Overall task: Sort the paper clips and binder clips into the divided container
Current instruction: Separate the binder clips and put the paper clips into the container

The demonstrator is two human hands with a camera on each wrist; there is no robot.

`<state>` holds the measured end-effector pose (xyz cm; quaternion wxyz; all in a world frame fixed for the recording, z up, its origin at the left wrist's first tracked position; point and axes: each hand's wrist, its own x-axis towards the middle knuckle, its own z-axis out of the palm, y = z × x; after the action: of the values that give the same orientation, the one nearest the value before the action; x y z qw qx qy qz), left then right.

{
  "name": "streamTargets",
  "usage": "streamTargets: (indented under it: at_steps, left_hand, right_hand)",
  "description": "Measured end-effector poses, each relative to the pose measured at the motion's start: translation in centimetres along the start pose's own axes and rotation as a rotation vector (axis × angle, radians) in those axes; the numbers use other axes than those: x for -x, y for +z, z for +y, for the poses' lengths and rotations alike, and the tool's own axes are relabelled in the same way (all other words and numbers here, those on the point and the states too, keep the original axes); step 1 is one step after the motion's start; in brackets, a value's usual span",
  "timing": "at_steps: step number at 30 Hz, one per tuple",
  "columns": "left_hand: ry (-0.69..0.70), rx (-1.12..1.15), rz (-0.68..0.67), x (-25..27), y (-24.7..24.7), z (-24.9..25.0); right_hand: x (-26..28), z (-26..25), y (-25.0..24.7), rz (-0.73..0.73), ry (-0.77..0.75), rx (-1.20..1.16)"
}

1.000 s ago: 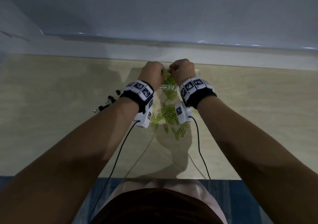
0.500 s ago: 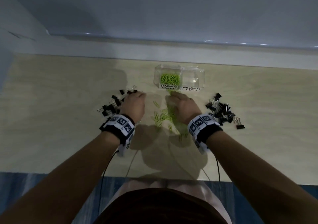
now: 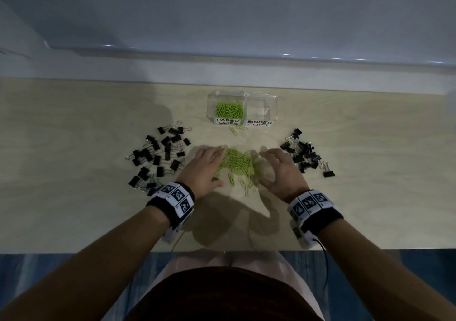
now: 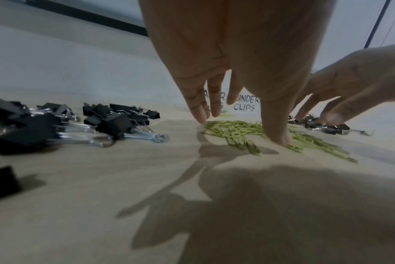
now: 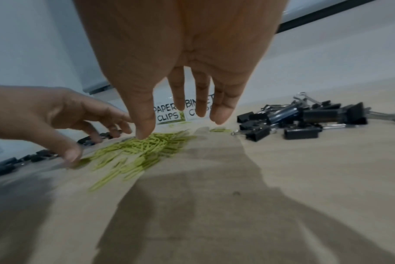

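Having dropped back from the divided container (image 3: 243,109), my spread left hand (image 3: 203,169) and right hand (image 3: 281,170) flank the green paper clips (image 3: 238,164) between them, ready to gather another load.

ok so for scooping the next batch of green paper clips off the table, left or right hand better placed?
Roughly even, slight edge left. The left hand has fingertips and thumb touching the green paper clips; on the right hand, only the thumb meets the pile. Both open; a two-handed scoop looks likely.

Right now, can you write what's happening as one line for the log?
left hand: open, at green paper clips | right hand: open, same pile | container: paper side partly filled, binder side empty | binder clips: on table
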<state>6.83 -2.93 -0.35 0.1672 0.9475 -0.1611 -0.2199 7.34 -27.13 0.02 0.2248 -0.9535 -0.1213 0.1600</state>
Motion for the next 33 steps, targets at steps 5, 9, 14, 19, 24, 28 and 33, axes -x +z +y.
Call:
streamTargets:
  at_steps: [5, 9, 14, 19, 24, 28, 33]
  left_hand:
    - [-0.089, 0.092, 0.059, -1.1, 0.2, 0.7]
    - [-0.025, 0.130, 0.070, -2.8, 0.4, 1.7]
    - [0.017, 0.082, 0.049, -4.0, -0.3, 2.4]
    - [0.024, 0.090, 0.062, -3.9, -1.3, 1.3]
    - [-0.018, 0.338, 0.171, -3.0, -3.7, 0.5]
    - [-0.069, 0.472, 0.333, -4.1, -7.2, 0.8]
    - [-0.147, 0.338, 0.440, -8.2, -10.5, 1.1]
  right_hand:
    - [-1.2, -1.6, 0.1, -0.093, 0.138, 0.075]
    - [-2.5, -3.9, 0.9, -0.104, 0.092, -0.013]
    - [-3.0, -5.2, 0.4, -0.054, 0.035, -0.035]
    - [-2.9, -3.4, 0.1, 0.027, 0.140, -0.111]
    - [-3.6, -3.6, -2.2, 0.104, 0.261, -0.376]
    - [-6.5, -5.3, -5.2, 0.184, 0.211, -0.476]
    - [-12.5, -7.5, -6.8, 0.326, 0.160, -0.394]
